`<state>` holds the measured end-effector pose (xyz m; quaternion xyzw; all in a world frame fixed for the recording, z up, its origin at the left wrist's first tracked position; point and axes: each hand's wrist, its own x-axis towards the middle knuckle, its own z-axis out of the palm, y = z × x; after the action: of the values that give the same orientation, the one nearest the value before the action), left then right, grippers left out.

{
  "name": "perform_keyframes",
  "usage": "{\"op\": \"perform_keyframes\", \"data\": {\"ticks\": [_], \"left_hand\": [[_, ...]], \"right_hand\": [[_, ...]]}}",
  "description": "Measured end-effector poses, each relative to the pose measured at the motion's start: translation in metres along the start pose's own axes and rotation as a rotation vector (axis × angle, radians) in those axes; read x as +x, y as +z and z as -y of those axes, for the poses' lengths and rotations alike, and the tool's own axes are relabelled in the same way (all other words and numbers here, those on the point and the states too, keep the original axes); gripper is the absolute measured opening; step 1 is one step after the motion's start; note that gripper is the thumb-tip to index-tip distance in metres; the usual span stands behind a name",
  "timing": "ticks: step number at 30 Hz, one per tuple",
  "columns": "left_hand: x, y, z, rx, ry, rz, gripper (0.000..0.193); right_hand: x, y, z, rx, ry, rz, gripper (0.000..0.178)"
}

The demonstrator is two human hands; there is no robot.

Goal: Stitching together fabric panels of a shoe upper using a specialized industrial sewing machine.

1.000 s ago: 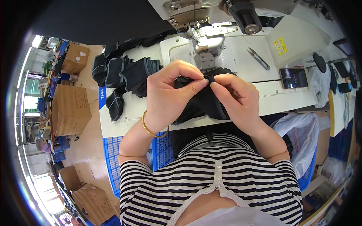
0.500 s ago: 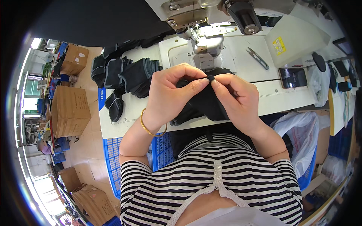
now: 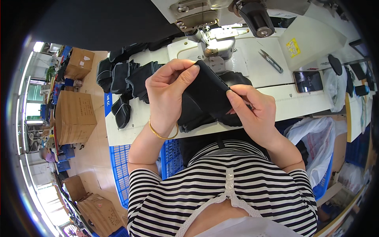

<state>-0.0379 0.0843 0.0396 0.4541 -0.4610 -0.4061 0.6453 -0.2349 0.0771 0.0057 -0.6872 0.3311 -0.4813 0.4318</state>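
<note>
while taut, black cloth (image 3: 208,91) between left fingers (image 3: 184,78) and right fingers (image 3: 239,104)

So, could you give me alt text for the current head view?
A person's left hand and right hand hold black fabric over a white table, in front of a sewing machine. Dark fabric pieces lie stacked to the left.

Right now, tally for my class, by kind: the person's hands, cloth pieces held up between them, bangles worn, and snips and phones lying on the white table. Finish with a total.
Left hand and right hand: 2
Black cloth piece: 1
Gold bangle: 1
Snips: 1
Phone: 1
Total: 6
</note>
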Motion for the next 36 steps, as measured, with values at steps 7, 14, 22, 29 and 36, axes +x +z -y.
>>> {"op": "perform_keyframes", "data": {"ticks": [7, 14, 22, 29, 36], "left_hand": [[0.004, 0.0, 0.002, -0.091, -0.019, 0.016, 0.013], [0.042, -0.019, 0.007, -0.014, -0.248, 0.174, 0.015], [0.075, -0.011, -0.002, 0.046, -0.338, 0.206, 0.011], [0.089, -0.009, -0.01, 0.101, -0.446, 0.261, 0.013], [0.089, -0.009, -0.011, 0.092, -0.468, 0.227, 0.013]], "right_hand": [[0.002, 0.004, 0.0, 0.093, 0.016, -0.037, 0.009], [0.011, 0.006, 0.002, 0.254, 0.245, 0.044, 0.017], [0.027, 0.008, -0.003, 0.334, 0.297, 0.015, 0.019], [0.029, 0.007, -0.006, 0.361, 0.275, 0.005, 0.02], [0.03, 0.008, -0.008, 0.36, 0.25, -0.006, 0.02]]}}
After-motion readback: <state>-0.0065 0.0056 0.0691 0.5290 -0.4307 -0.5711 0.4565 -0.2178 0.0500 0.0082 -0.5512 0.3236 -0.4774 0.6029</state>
